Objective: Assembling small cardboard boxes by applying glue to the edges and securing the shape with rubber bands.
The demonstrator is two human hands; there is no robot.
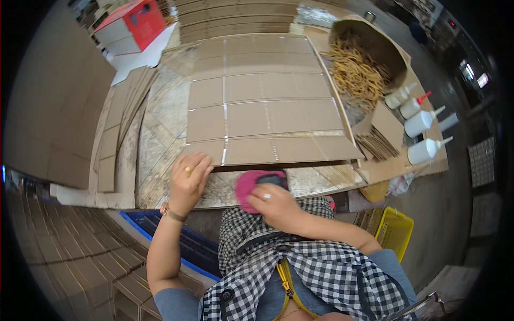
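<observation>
A scored brown cardboard sheet (243, 117) lies on the worktable, its near edge raised over a dark gap. At its near left corner, my left hand (188, 179) has its fingers bent over the edge, gripping the cardboard; the thumb is partly hidden. My right hand (277, 207) is in front of that edge, close to my apron. Its fingers are closed on a rounded magenta pad (245, 188) with a dark grey patch. The exact kind of the pad cannot be made out.
Cardboard strips (120, 125) lie at left, and more cardboard (235, 18) is stacked behind. On the right are a sack of yellowish bands (356, 69), small cardboard pieces (383, 131) and several glue bottles (420, 124). Below are a yellow basket (395, 232) and a blue-edged pallet (187, 241).
</observation>
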